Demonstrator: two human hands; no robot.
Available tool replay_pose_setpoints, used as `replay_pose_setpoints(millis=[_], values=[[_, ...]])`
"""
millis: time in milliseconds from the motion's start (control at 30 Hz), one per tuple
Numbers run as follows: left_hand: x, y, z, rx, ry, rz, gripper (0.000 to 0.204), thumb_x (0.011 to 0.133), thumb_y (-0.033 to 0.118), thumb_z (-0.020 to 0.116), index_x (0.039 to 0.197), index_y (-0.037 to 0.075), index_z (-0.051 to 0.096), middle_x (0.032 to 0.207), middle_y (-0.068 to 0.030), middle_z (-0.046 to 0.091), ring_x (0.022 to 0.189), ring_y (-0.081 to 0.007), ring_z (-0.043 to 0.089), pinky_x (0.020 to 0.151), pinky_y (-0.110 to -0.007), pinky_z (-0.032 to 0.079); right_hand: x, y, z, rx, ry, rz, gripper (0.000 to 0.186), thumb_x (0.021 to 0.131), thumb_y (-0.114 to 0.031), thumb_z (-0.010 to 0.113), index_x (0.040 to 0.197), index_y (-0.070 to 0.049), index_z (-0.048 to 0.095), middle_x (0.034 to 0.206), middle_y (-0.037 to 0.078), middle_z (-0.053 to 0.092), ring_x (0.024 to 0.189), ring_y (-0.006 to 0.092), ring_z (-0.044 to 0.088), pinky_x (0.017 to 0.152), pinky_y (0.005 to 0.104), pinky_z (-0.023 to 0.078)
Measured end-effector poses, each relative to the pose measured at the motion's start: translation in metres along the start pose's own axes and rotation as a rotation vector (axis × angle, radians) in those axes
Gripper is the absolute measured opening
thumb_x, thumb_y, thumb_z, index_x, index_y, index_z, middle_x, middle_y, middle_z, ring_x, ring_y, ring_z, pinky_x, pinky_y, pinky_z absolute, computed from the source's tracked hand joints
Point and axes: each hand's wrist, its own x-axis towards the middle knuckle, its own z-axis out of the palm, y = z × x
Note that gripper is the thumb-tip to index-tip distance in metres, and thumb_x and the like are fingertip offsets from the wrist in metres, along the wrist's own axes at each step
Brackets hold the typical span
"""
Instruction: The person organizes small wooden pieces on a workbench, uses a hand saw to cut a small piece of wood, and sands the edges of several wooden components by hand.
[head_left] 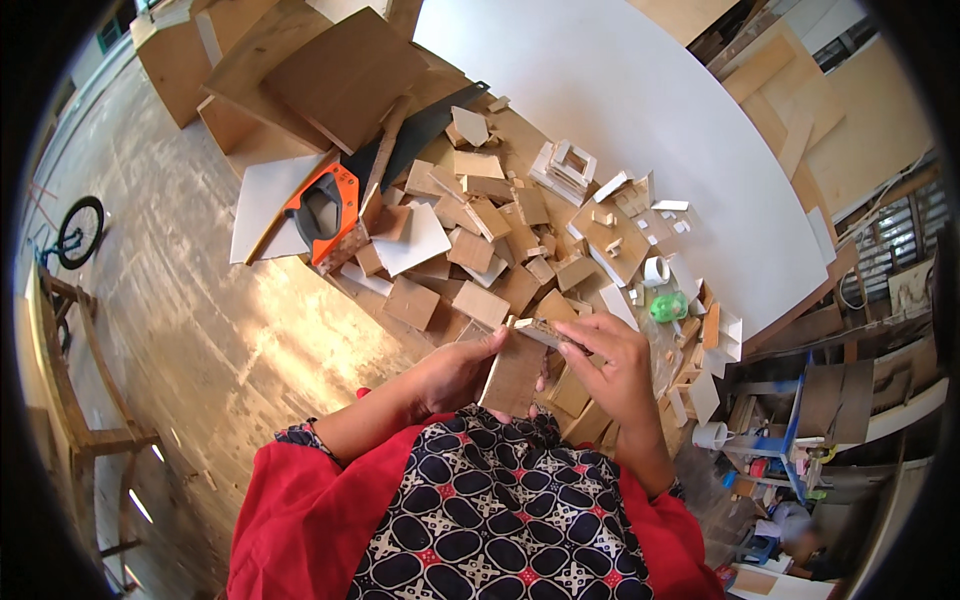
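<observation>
The left hand [458, 375] clamps the board [513, 375] between thumb and fingers; the right hand [612, 358] pinches a strip [541, 331] at the board's far end. Offcuts [490, 217] crowd the way beyond the board, a green object [668, 307] and white roll [656, 271] to its right, a saw [350, 212] farther left, its handle marks [347, 182] unreadably small.
</observation>
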Motion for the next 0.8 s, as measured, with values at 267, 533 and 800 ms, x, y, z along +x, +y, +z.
replay_pose_setpoints(millis=[267, 533, 800], values=[[0.001, -0.010, -0.005, 0.112, 0.044, 0.064, 0.065, 0.096, 0.054, 0.039, 0.135, 0.003, 0.041, 0.120, -0.0157, 0.057, 0.109, -0.0338, 0.059, 0.090, -0.044, 0.051, -0.005, -0.002, 0.007, 0.017, 0.050, -0.018, 0.028, 0.073, 0.004, 0.069, 0.101, -0.003, 0.070, 0.087, 0.011, 0.066, 0.076, 0.0244, 0.064, 0.067, 0.0323, 0.051], [-0.007, -0.003, -0.004, 0.585, 0.008, 0.221, 0.063, 0.096, 0.048, 0.048, 0.143, 0.009, 0.038, 0.125, -0.0063, 0.054, 0.114, -0.0165, 0.051, 0.095, -0.031, 0.041, -0.013, -0.002, 0.008, 0.029, 0.113, -0.103, 0.025, 0.071, 0.007, 0.069, 0.094, -0.005, 0.071, 0.090, 0.008, 0.065, 0.080, 0.0235, 0.064, 0.070, 0.0317, 0.051], [-0.003, -0.006, -0.007, 0.829, -0.005, 0.381, 0.065, 0.094, 0.034, 0.057, 0.148, 0.009, 0.031, 0.124, -0.0101, 0.050, 0.109, -0.0180, 0.051, 0.091, -0.031, 0.042, -0.020, 0.001, 0.007, 0.100, 0.124, -0.118, 0.034, 0.068, 0.011, 0.068, 0.096, -0.007, 0.072, 0.096, 0.008, 0.065, 0.091, 0.0248, 0.065, 0.079, 0.0324, 0.053]])
